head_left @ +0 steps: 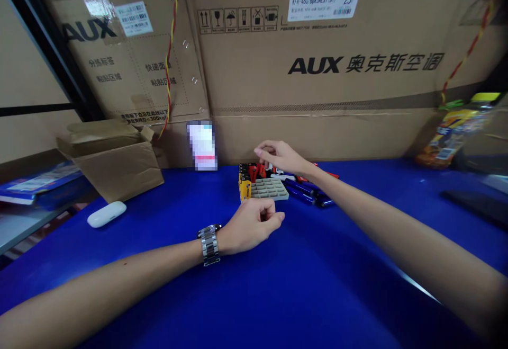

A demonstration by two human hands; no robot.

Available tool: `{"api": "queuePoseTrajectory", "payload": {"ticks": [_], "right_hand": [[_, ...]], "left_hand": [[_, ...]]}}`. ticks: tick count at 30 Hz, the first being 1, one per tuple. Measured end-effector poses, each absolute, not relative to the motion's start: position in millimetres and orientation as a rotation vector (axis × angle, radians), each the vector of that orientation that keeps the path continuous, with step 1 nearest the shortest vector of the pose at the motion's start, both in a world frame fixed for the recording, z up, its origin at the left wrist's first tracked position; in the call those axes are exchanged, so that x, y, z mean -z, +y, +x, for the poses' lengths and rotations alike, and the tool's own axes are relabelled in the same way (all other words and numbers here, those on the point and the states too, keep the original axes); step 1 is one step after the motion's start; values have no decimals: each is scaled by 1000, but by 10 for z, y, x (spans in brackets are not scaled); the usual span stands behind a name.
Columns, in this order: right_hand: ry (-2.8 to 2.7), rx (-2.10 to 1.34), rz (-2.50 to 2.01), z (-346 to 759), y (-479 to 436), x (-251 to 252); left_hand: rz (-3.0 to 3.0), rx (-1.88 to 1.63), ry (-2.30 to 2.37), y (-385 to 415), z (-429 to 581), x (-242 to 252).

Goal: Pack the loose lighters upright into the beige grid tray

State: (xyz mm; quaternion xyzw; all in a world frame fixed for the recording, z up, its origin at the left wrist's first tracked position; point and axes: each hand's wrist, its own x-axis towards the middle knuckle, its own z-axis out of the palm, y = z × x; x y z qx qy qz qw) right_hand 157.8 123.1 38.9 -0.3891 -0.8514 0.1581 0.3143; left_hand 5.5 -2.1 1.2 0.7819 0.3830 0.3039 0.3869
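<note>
A grey grid tray (pixel 273 190) lies on the blue table (pixel 278 285), with upright batteries (pixel 246 175) filling its left and back cells. More loose batteries (pixel 305 190), dark blue, lie to its right. My left hand (pixel 248 227), with a metal watch (pixel 209 244) on the wrist, rests in a loose fist just in front of the tray; nothing shows in it. My right hand (pixel 278 157) hovers over the back of the tray with fingers curled together, and I cannot make out whether it holds anything.
Large AUX cardboard cartons (pixel 317 73) wall off the back of the table. A small open box (pixel 113 158) and a white earbud case (pixel 106 214) sit at the left. A colourful packet (pixel 452 137) stands at the right, a dark flat object (pixel 476 203) beside it.
</note>
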Motion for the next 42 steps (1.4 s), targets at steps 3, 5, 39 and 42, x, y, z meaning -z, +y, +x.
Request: {"api": "queuePoseTrajectory", "payload": {"ticks": [3, 5, 39, 42], "right_hand": [[-2332, -105, -1347, 1634, 1299, -343], [-2426, -7, -1532, 1608, 1323, -280], [-1902, -570, -997, 2016, 470, -325], [-2146, -484, -1017, 1997, 420, -238]], "left_hand": [[2006, -755, 1003, -12, 59, -18], [2016, -748, 1025, -11, 64, -28], [1820, -1004, 1038, -20, 52, -14], [1909, -933, 1032, -36, 48, -29]]}}
